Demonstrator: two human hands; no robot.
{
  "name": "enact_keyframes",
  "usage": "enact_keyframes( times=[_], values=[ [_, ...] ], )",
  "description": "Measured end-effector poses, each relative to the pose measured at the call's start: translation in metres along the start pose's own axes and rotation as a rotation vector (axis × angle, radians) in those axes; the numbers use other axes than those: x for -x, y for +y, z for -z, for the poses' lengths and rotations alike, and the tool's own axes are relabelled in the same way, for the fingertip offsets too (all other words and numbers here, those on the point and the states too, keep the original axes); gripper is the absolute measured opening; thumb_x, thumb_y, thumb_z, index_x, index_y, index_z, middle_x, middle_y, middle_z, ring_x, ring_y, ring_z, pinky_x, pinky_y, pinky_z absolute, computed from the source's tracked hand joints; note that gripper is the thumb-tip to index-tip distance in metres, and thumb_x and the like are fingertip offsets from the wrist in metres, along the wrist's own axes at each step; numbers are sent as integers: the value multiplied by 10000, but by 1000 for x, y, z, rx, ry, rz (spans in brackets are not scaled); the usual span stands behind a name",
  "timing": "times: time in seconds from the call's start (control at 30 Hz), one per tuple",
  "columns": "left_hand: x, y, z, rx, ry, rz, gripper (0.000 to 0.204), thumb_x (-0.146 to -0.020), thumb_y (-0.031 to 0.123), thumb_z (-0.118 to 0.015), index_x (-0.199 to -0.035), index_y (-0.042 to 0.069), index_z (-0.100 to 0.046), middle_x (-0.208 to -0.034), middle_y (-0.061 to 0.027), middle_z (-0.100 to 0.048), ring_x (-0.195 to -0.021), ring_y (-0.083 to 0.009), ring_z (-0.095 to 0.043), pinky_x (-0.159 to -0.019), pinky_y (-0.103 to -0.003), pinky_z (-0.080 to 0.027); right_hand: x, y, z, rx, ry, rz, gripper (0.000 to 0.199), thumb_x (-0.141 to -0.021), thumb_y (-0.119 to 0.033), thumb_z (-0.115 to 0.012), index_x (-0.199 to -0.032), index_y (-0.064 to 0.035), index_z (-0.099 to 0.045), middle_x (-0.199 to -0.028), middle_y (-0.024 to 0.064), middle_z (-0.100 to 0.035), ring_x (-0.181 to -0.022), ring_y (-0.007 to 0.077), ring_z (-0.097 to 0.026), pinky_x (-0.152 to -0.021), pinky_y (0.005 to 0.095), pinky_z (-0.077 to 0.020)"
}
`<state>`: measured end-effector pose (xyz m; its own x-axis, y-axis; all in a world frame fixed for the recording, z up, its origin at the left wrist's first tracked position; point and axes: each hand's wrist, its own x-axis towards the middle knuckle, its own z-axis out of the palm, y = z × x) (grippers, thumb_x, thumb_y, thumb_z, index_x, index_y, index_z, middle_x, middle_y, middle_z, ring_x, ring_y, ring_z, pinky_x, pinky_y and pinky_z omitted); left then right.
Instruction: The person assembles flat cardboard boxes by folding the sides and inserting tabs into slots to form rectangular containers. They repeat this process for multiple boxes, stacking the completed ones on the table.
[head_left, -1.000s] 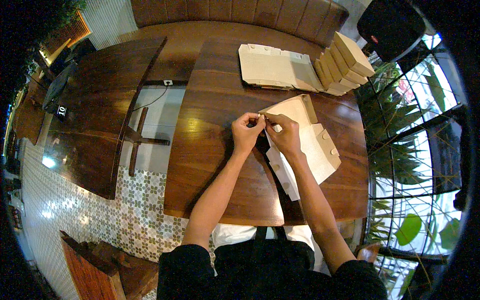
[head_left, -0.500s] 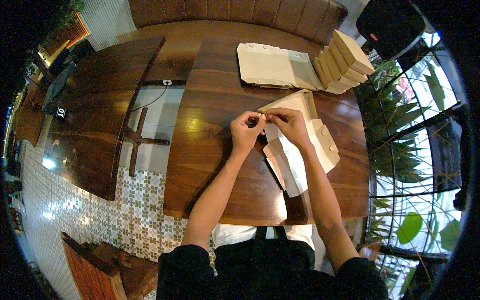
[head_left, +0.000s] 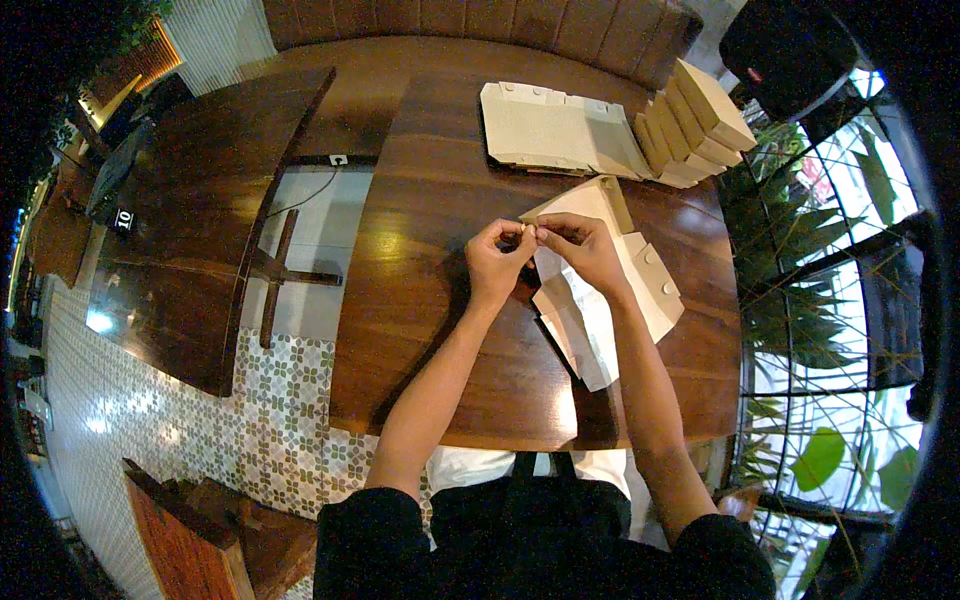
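A partly folded cardboard box point(head_left: 660, 292) lies on the wooden table in front of me, its side flaps with round tabs standing out to the right. Its lower part looks pale and glossy under the light. At the box's left corner, my left hand point(head_left: 497, 262) pinches the edge with thumb and fingertips. My right hand point(head_left: 583, 252) meets it there, its fingers closed on the same corner, with the fingertips of both hands almost touching. The bit of card between them is mostly hidden by the fingers.
Beyond the box lies a stack of flat, unfolded cardboard blanks point(head_left: 555, 128). Several folded boxes point(head_left: 700, 115) are piled to its right. A second wooden table point(head_left: 215, 220) stands to the left, a wooden chair point(head_left: 185, 535) at lower left, and a metal grid with plants at right.
Both hands stay at the same corner of the box, with only small shifts of the fingers. The whole view has moved slightly.
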<state>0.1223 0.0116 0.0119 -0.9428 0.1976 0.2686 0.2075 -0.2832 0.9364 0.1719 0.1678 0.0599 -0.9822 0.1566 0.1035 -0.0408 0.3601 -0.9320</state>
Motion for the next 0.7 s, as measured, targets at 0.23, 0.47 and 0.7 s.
enact_keyframes(
  times=[0.23,0.47,0.7],
  values=[
    [2,1,3,-16,-35,44,118,-913,92,-774,-893,-9,-716,-806,-48,-727,-665,-100,-660,-582,-260,-548,4,-5,1,-8,-17,33,247,-927,-159,-759,-1117,-2,-778,-1072,113,-779,-942,157,-719,-871,305,-564],
    [2,1,2,138,-191,99,147,-932,119,-772,-939,-23,-734,-832,-81,-733,-677,-154,-710,-565,-288,-595,-6,-10,33,-53,-112,-173,236,-811,-182,-881,-975,-40,-789,-935,31,-771,-880,118,-700,-840,285,-540],
    [3,-2,2,243,-163,131,193,-908,123,-799,-966,-48,-730,-868,-115,-748,-708,-173,-728,-604,-305,-620,-4,-11,32,-141,-138,-147,228,-817,-129,-869,-1002,-31,-778,-958,45,-770,-895,125,-704,-873,298,-554]
  ],
)
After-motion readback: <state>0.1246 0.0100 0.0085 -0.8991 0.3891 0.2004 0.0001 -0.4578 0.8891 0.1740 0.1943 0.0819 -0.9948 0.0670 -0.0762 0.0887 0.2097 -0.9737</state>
